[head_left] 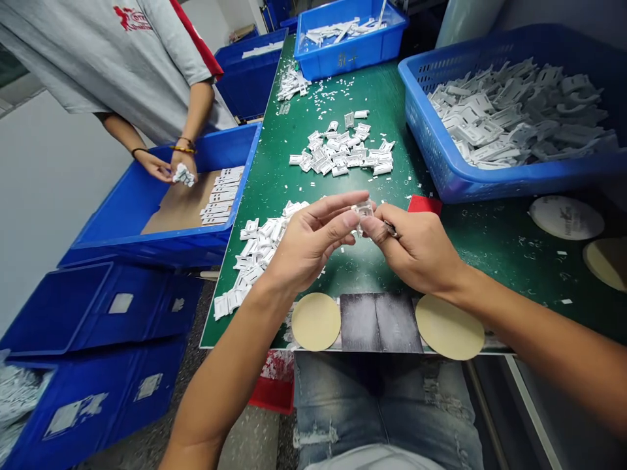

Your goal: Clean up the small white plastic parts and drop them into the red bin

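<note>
Above the green table (377, 267), both hands meet around a small white plastic part (364, 210). My left hand (321, 232) pinches it from the left between thumb and fingers. On its right side, the thumb of my right hand (416, 238) presses against it, and a thin dark tool (390, 228) pokes out of that fist. A pile of white parts (262, 245) lies left of my left hand, partly hidden by it. Farther back is another loose pile of white parts (337, 150).
A blue basket (470, 183) heaped with white parts stands at the right, and a blue bin (353, 59) at the back. At the left, another person (142, 78) holds small white pieces over a blue crate (147, 240). Round tan discs (316, 322) lie along the near edge.
</note>
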A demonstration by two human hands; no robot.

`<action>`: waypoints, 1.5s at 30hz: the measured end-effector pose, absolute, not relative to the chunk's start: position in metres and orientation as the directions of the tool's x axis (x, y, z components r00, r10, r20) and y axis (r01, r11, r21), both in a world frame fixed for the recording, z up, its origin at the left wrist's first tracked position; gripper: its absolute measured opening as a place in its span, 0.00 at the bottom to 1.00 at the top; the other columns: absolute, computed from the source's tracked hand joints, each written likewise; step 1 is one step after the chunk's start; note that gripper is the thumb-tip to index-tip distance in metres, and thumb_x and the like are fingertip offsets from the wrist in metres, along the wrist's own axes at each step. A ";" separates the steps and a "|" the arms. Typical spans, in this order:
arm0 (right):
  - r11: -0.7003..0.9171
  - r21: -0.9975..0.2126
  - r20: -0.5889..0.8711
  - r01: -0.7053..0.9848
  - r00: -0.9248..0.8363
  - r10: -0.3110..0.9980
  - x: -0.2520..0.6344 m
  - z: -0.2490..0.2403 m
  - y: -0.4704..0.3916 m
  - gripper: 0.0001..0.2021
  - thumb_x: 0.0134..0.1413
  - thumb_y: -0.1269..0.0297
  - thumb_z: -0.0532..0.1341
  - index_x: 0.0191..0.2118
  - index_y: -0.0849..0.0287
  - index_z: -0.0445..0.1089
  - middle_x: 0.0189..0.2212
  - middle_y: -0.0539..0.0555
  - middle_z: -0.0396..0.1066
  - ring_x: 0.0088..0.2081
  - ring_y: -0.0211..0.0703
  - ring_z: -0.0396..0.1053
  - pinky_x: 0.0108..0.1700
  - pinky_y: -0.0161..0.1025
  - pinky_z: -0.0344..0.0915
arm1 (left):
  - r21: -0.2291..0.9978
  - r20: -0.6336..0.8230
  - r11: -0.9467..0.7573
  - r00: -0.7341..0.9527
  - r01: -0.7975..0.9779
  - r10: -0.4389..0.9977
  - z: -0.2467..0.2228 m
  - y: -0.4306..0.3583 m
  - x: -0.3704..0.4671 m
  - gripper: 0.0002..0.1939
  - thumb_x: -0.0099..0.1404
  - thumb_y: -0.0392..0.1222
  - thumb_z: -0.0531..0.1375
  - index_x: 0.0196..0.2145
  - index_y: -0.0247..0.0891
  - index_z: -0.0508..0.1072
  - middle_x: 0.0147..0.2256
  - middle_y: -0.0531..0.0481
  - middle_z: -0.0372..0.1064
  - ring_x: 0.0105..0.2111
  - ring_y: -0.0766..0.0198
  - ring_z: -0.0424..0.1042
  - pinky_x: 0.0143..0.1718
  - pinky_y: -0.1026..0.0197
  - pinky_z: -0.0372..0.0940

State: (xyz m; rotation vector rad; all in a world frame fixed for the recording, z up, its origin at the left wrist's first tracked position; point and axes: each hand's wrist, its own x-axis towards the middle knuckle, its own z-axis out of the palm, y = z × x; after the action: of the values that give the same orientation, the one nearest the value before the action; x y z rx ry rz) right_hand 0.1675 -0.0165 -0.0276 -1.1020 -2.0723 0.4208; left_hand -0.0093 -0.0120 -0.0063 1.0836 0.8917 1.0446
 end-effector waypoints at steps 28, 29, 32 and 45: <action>0.535 0.032 0.526 0.844 -0.469 0.709 0.171 -0.030 -0.019 0.33 0.64 0.37 0.38 0.31 0.60 0.67 0.24 0.54 0.68 0.22 0.37 0.58 0.26 0.38 0.39 | 0.949 -0.129 0.210 0.317 -0.237 0.939 -0.012 -0.013 -0.009 0.11 0.54 0.47 0.70 0.34 0.42 0.78 0.33 0.51 0.72 0.35 0.66 0.71 0.33 0.65 0.67; 0.535 0.038 0.534 0.844 -0.469 0.703 0.171 -0.030 -0.019 0.33 0.64 0.38 0.38 0.31 0.60 0.66 0.23 0.54 0.67 0.22 0.37 0.58 0.26 0.38 0.38 | 0.950 -0.129 0.209 0.315 -0.234 0.940 -0.012 -0.013 -0.009 0.12 0.54 0.47 0.70 0.35 0.42 0.78 0.34 0.51 0.72 0.35 0.66 0.71 0.32 0.65 0.67; 0.532 0.042 0.552 0.846 -0.463 0.693 0.170 -0.031 -0.020 0.33 0.64 0.38 0.38 0.30 0.60 0.66 0.22 0.53 0.66 0.22 0.37 0.57 0.26 0.38 0.37 | 0.950 -0.127 0.206 0.312 -0.233 0.941 -0.011 -0.014 -0.009 0.12 0.54 0.47 0.70 0.35 0.42 0.78 0.34 0.51 0.72 0.35 0.66 0.71 0.32 0.66 0.67; 0.509 0.069 0.586 0.858 -0.448 0.676 0.170 -0.034 -0.021 0.33 0.65 0.40 0.37 0.27 0.60 0.64 0.19 0.50 0.62 0.20 0.35 0.51 0.26 0.39 0.34 | 0.943 -0.149 0.228 0.308 -0.241 0.940 -0.014 -0.013 -0.009 0.12 0.54 0.47 0.70 0.35 0.42 0.78 0.32 0.51 0.71 0.32 0.68 0.70 0.32 0.66 0.67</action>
State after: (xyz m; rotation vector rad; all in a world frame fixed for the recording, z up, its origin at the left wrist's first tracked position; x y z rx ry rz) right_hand 0.1700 -0.0207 -0.0344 -1.2548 -2.2615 -0.4930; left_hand -0.0093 -0.0127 -0.0136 0.9940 0.8871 0.9801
